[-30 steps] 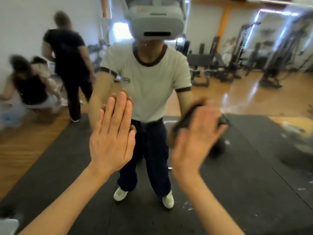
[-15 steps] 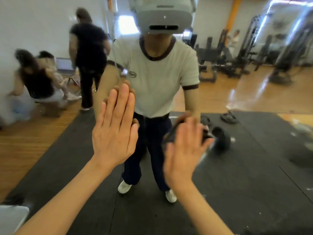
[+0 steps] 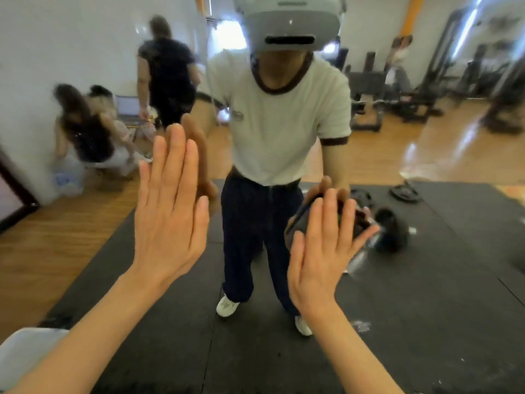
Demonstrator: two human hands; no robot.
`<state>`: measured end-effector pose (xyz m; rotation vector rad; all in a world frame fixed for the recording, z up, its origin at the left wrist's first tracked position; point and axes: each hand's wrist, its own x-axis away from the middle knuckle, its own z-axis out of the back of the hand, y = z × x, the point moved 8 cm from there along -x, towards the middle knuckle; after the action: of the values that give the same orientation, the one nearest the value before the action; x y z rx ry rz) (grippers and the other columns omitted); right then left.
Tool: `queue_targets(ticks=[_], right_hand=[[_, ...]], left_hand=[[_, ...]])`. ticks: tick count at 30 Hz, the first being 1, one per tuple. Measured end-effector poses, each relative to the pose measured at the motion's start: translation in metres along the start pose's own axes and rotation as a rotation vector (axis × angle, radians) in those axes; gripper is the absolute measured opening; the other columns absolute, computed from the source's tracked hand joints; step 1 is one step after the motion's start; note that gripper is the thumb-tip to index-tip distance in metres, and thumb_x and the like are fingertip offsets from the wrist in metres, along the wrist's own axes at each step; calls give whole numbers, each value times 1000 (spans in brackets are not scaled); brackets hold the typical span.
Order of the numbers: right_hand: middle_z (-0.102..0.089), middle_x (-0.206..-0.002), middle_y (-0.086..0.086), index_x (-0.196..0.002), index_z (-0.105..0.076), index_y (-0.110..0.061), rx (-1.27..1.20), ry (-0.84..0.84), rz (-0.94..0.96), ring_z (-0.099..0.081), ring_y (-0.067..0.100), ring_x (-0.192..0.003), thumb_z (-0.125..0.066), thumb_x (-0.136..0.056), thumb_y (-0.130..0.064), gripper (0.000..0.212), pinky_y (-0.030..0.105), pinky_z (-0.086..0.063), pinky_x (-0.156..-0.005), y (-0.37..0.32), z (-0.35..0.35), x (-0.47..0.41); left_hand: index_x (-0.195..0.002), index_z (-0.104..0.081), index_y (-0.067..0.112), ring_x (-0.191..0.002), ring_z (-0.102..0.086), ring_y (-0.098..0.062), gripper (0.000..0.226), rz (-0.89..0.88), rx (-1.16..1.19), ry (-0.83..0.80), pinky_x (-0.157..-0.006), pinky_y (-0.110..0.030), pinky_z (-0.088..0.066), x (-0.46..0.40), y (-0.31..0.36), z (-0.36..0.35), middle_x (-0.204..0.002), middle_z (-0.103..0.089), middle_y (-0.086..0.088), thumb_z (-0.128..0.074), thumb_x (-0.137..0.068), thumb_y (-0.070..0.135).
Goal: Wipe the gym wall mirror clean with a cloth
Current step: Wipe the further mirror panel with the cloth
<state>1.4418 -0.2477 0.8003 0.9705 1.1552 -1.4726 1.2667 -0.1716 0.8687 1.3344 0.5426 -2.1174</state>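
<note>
The wall mirror (image 3: 426, 294) fills the whole head view and reflects the gym and me. My left hand (image 3: 170, 217) lies flat against the glass with straight fingers together, at centre left. A little lower, to the right, my right hand (image 3: 321, 248) presses a dark cloth (image 3: 301, 220) onto the glass with straight, spread fingers. Most of the cloth is hidden under the palm; only its dark edge shows above and left of the fingers.
In the mirror I see black floor mats (image 3: 426, 336), a dumbbell (image 3: 389, 228) and weight plates (image 3: 403, 191) on them, gym machines (image 3: 426, 89) at the back right, and people (image 3: 167, 72) by the white wall at left. A pale object (image 3: 25, 354) sits at bottom left.
My right hand with the cloth has slid left and a little down across the glass. My left hand stays flat on the mirror. The view has shifted slightly.
</note>
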Motion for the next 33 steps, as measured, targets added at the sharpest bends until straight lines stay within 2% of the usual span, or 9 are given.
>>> queue_targets(ticks=[4, 7, 11, 14, 19, 22, 28, 30, 33], right_hand=[[-6, -167, -1, -158, -16, -15, 51, -122, 333, 3, 20, -156, -40, -106, -21, 58, 59, -3, -122, -78, -30, 5], [-7, -167, -1, -159, -16, -16, 96, -109, 496, 2, 20, -156, -43, -105, -21, 61, 55, -2, -123, -45, -18, 1], [-2, -169, -8, -161, -12, -19, 78, -37, 179, 0, 19, -156, -29, -110, -25, 54, 54, 9, -121, 55, 27, -2], [3, -169, -9, -161, -11, -17, 67, 4, -49, 3, 19, -156, -24, -110, -27, 53, 54, 11, -120, 43, 24, -7], [-12, -163, 2, -161, -10, -13, 84, -110, 305, 4, 21, -156, -34, -103, -15, 62, 63, 1, -119, -112, -44, -9], [-16, -166, 0, -161, -9, -14, 72, -125, 490, 2, 20, -156, -44, -103, -18, 67, 60, -2, -122, -121, -46, -9], [3, -168, -10, -161, -13, -14, 46, -2, 83, 2, 18, -155, -25, -110, -26, 53, 55, 11, -120, 7, 13, -28], [6, -167, -12, -154, -20, -4, 41, 44, -87, 4, 17, -155, -23, -110, -27, 50, 55, 11, -120, -4, 9, -35], [10, -168, -6, -156, -19, -9, 65, -8, 61, 10, 16, -154, -34, -106, -23, 53, 58, 9, -120, -91, -27, -49]], left_hand=[[-152, -17, -12, -154, 13, -14, 61, 75, -41, 36, -126, -38, 7, 5, -40, 12, -159, -8, -29, -35, -102, 17], [-153, -14, -9, -154, 13, -14, 62, 34, -55, 37, -126, -37, 6, 4, -45, 8, -167, 7, -11, -34, -102, 22], [-158, -4, 1, -155, 13, -16, 67, -15, -53, 60, -126, -38, 4, 7, -45, 6, -166, 20, 7, -33, -102, 23], [-160, 9, 12, -155, 13, -16, 71, -26, -41, 75, -126, -37, 5, 7, -43, 4, -166, 21, 8, -31, -102, 23], [-160, 10, 17, -155, 12, -16, 67, -51, -44, 96, -126, -37, 3, 9, -44, 2, -167, 20, 7, -27, -106, 27], [-160, 9, 17, -155, 11, -15, 63, -53, -49, 101, -126, -36, 3, 8, -44, 3, -167, 19, 6, -23, -108, 29], [-160, 9, 15, -155, 12, -15, 70, -51, -38, 89, -126, -36, 4, 8, -44, 4, -167, 20, 6, -31, -103, 21], [-160, 8, 14, -155, 12, -16, 70, -52, -44, 80, -126, -36, 4, 7, -44, 3, -167, 20, 5, -31, -103, 21], [-160, 9, 13, -155, 12, -16, 68, -68, -46, 85, -126, -35, 5, 9, -44, 2, -167, 21, 4, -29, -104, 23]])
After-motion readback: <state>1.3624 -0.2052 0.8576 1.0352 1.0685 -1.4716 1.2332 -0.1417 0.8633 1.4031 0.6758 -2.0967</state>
